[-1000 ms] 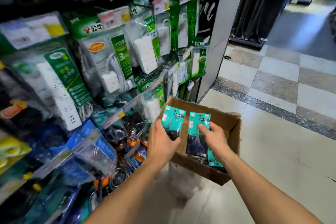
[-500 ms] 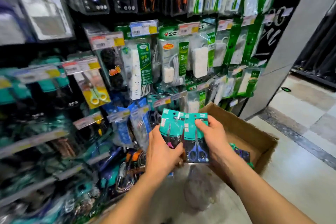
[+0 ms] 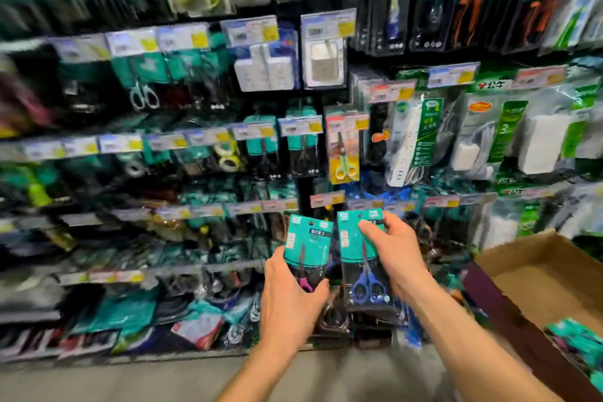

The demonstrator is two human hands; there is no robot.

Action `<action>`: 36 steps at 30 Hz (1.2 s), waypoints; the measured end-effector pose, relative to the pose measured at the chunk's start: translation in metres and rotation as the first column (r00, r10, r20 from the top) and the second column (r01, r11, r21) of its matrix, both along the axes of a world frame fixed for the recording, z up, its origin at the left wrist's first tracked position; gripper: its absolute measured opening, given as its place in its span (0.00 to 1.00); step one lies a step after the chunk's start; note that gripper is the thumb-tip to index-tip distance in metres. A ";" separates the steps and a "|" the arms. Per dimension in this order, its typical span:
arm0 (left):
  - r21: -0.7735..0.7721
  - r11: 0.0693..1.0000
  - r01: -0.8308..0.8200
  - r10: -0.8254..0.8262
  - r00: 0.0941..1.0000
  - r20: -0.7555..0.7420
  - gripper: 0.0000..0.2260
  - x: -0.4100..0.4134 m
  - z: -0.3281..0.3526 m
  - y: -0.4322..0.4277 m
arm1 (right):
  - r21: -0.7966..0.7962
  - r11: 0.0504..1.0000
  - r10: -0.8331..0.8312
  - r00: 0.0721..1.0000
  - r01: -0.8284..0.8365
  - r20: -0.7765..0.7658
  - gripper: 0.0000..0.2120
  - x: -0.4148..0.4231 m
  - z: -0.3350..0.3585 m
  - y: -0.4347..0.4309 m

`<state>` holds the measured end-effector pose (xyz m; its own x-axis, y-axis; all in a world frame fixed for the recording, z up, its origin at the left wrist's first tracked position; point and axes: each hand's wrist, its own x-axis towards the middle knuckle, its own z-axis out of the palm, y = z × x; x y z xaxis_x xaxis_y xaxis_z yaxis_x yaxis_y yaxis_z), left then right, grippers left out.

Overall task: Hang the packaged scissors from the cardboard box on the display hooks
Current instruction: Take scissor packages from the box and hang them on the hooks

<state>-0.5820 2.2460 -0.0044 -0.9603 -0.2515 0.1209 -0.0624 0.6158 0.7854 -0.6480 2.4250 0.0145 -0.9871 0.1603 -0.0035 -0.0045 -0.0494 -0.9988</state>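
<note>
Before the crowded wall of display hooks (image 3: 208, 209), with the open brown cardboard box (image 3: 538, 274) low at the right, the left hand (image 3: 290, 300) gripped a teal-carded pack of pink-handled scissors (image 3: 306, 245) and the right hand (image 3: 398, 254) pinched a matching pack of blue-handled scissors (image 3: 362, 268), both upright, just beside each other.

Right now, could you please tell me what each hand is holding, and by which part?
The left hand grips a pink-handled scissors pack by its lower end; the right hand holds a blue-handled scissors pack by its right edge.
</note>
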 end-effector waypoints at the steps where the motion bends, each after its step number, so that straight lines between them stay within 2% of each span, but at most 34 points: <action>1: -0.001 1.000 -0.018 0.018 1.000 -0.006 0.33 0.003 0.001 -0.011 | 0.008 1.000 0.025 1.000 -0.025 -0.003 0.02 -0.002 0.002 -0.014; 3: 0.001 0.998 -0.059 0.059 0.998 -0.007 0.34 0.006 0.002 -0.040 | -0.006 0.998 0.063 0.998 -0.064 -0.010 0.05 -0.008 0.009 -0.046; 8: 0.030 0.993 -0.112 0.113 0.993 -0.044 0.33 0.006 0.007 -0.115 | 0.031 0.992 0.123 0.990 -0.121 -0.063 0.04 -0.025 0.024 -0.125; 11: 0.039 0.992 -0.124 0.126 0.990 -0.062 0.32 0.000 0.013 -0.164 | 0.034 0.992 0.126 0.987 -0.123 -0.100 0.05 -0.034 0.035 -0.175; 20: -0.019 0.991 -0.131 0.127 0.983 -0.129 0.37 -0.033 0.042 -0.305 | 0.118 0.986 0.139 0.971 -0.117 -0.193 0.05 -0.065 0.078 -0.313; 23: -0.023 0.991 -0.133 0.128 0.981 -0.149 0.37 -0.053 0.050 -0.328 | 0.142 0.985 0.127 0.965 -0.097 -0.227 0.06 -0.081 0.090 -0.338; 27: 0.006 0.996 -0.091 0.091 0.980 -0.175 0.37 -0.087 0.061 -0.337 | 0.196 0.980 0.069 0.963 -0.018 -0.259 0.17 -0.114 0.111 -0.350; 29: 0.012 0.997 -0.076 0.077 0.981 -0.178 0.38 -0.109 0.066 -0.337 | 0.161 0.987 0.043 0.960 0.003 -0.278 0.14 -0.138 0.122 -0.354; 31: 0.016 0.997 -0.074 0.076 0.979 -0.188 0.39 -0.129 0.072 -0.338 | 0.126 0.992 0.025 0.955 0.013 -0.295 0.15 -0.163 0.134 -0.357; 34: 0.025 0.996 -0.086 0.089 0.972 -0.216 0.40 -0.159 0.081 -0.342 | 0.091 0.996 0.048 0.935 -0.017 -0.352 0.06 -0.198 0.156 -0.363; 36: 0.025 0.995 -0.096 0.099 0.971 -0.217 0.40 -0.173 0.088 -0.347 | 0.042 0.999 0.046 0.932 -0.034 -0.360 0.10 -0.218 0.170 -0.369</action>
<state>-0.7549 1.8994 0.0833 -0.8820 -0.3456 0.3203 0.0520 0.6042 0.7951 -0.8657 2.0560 0.1840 -0.9263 0.1143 0.3589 -0.3636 -0.0229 -0.9313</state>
